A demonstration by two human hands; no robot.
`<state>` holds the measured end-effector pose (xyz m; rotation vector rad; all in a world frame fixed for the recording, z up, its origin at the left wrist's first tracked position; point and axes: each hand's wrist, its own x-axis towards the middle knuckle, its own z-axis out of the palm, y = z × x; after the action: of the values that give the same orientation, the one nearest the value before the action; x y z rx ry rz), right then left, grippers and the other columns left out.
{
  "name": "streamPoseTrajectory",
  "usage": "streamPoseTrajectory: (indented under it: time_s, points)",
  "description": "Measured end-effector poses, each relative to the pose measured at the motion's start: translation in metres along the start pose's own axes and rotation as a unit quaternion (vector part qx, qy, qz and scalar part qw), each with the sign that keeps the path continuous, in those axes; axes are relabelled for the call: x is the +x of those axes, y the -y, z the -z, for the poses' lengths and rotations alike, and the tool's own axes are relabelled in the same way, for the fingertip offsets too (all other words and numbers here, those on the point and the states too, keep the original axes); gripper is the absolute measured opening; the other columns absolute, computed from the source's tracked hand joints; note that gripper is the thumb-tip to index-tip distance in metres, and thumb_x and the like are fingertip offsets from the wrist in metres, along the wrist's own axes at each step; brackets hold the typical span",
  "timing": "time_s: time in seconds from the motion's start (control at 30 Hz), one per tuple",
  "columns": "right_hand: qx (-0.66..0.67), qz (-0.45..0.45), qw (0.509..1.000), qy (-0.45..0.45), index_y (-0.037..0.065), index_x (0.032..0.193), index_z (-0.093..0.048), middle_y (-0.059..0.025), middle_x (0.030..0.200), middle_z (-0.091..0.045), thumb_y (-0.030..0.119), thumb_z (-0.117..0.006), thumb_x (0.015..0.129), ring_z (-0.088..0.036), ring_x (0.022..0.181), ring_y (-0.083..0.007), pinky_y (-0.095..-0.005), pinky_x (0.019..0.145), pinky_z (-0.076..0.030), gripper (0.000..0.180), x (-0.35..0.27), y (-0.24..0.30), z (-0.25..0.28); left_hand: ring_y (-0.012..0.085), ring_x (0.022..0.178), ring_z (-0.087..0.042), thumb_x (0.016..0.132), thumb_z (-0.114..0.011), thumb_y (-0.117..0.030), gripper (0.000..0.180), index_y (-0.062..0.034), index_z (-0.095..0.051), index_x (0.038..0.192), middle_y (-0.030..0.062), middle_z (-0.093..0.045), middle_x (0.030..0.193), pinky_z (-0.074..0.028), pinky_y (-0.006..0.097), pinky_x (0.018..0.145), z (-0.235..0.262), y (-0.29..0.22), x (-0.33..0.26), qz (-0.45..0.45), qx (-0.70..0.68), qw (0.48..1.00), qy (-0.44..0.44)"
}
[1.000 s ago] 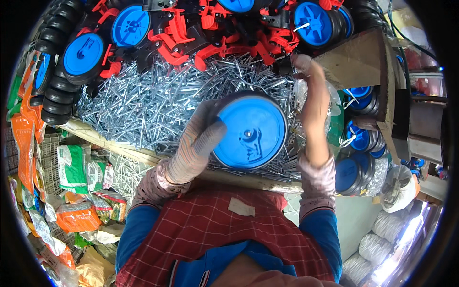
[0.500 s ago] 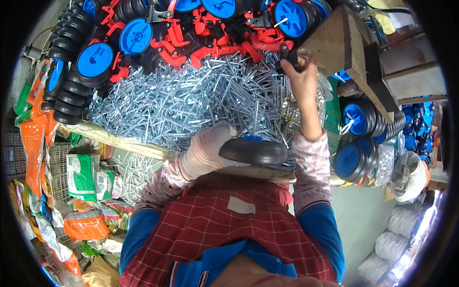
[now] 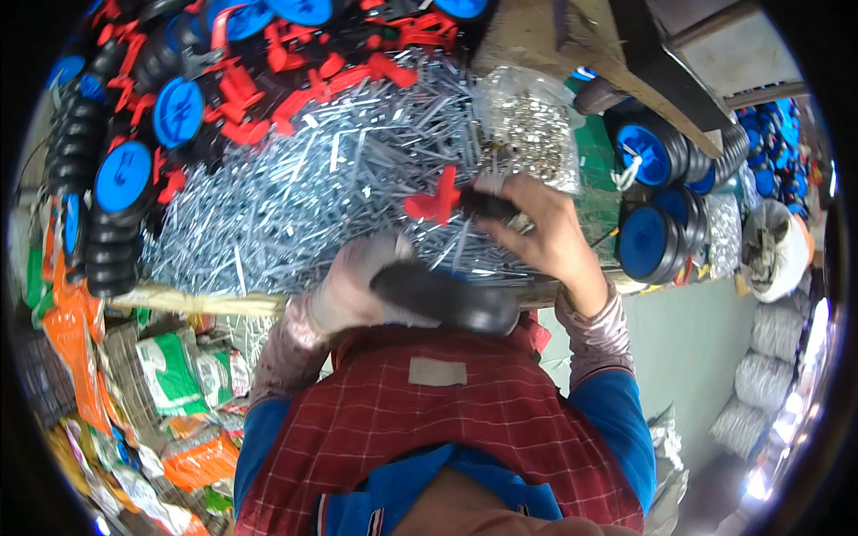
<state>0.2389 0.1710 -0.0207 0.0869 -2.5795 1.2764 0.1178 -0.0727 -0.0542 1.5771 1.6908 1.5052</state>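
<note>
My left hand (image 3: 353, 284), in a pale striped glove, is closed around a black wheel (image 3: 447, 299) at the front edge of the bench. The wheel is held edge-on, so its face is hidden. Just beyond it to the right, my bare right hand (image 3: 552, 234) grips a black bracket with a red lever (image 3: 438, 201). The lever points left, and the fingers partly cover the black end. Bracket and wheel are apart. Beneath and behind both hands spreads a heap of silvery metal pins (image 3: 295, 201).
More red-levered black brackets (image 3: 241, 89) and blue-centred wheels (image 3: 177, 113) are piled at the back and left. A clear bag of small metal parts (image 3: 529, 125) lies right of the pins, below a wooden box (image 3: 617, 67). Wheel stacks (image 3: 645, 243) stand at the right.
My right hand has come back from the bracket pile toward my body, bringing a red-levered bracket over the pins. The wheel in my left hand has tilted, and the view has shifted.
</note>
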Motion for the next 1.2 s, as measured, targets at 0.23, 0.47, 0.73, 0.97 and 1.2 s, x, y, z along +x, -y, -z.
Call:
streamPoseTrajectory:
  time_s: [0.23, 0.47, 0.73, 0.97, 1.2]
  points:
    - [0.04, 0.075, 0.995, 0.058, 0.002, 0.12, -0.065, -0.0134, 0.108, -0.069, 0.029, -0.081, 0.078, -0.068, 0.096, -0.0305, -0.0395, 0.084, -0.056, 0.052, -0.051, -0.009, 0.013, 0.0292, 0.069, -0.064, 0.087, -0.064, -0.02, 0.018, -0.0077, -0.056, 0.077, 0.0105, -0.06, 0.077, -0.055, 0.037, 0.065, -0.027, 0.014, -0.007, 0.06, -0.018, 0.99, 0.123]
    - [-0.19, -0.1, 0.952, -0.218, -0.002, 0.108, -0.068, -0.0151, 0.109, -0.068, 0.024, -0.061, 0.096, -0.063, 0.106, -0.0286, -0.0383, 0.093, -0.048, 0.03, -0.108, -0.009, 0.044, 0.0236, 0.068, -0.062, 0.07, -0.075, -0.008, 0.035, -0.0112, -0.053, 0.096, 0.0048, -0.057, 0.082, -0.055, 0.034, 0.055, -0.043, 0.018, 0.018, -0.207, -0.001, 0.975, 0.086]
    - [-0.209, -0.323, 0.822, -0.421, 0.002, 0.106, -0.062, -0.0069, 0.09, -0.066, 0.021, -0.079, 0.085, -0.061, 0.079, -0.0139, -0.0285, 0.068, -0.048, 0.032, -0.163, -0.043, 0.086, 0.03, 0.072, -0.066, 0.069, -0.074, -0.007, 0.036, -0.0084, -0.053, 0.098, 0.0096, -0.061, 0.086, -0.055, 0.039, 0.057, -0.052, 0.015, -0.011, -0.186, 0.052, 0.978, 0.077]
    - [-0.237, -0.144, 0.897, -0.345, 0.006, 0.099, -0.068, -0.0142, 0.094, -0.068, 0.014, -0.073, 0.086, -0.065, 0.086, -0.0349, -0.041, 0.076, -0.052, 0.016, -0.137, -0.051, 0.049, 0.0324, 0.077, -0.066, 0.068, -0.083, -0.015, 0.039, -0.0101, -0.055, 0.094, 0.0097, -0.06, 0.088, -0.057, 0.043, 0.069, -0.058, 0.005, -0.029, -0.152, 0.081, 0.98, 0.094]
    - [-0.252, -0.393, 0.862, -0.198, -0.003, 0.105, -0.065, -0.0262, 0.089, -0.068, 0.02, -0.071, 0.084, -0.068, 0.086, -0.0418, -0.0451, 0.075, -0.051, 0.032, -0.166, -0.12, 0.108, 0.0274, 0.071, -0.066, 0.066, -0.082, -0.014, 0.038, -0.0083, -0.058, 0.096, 0.0087, -0.062, 0.087, -0.055, 0.036, 0.057, -0.076, -0.009, -0.014, -0.164, 0.048, 0.982, 0.082]
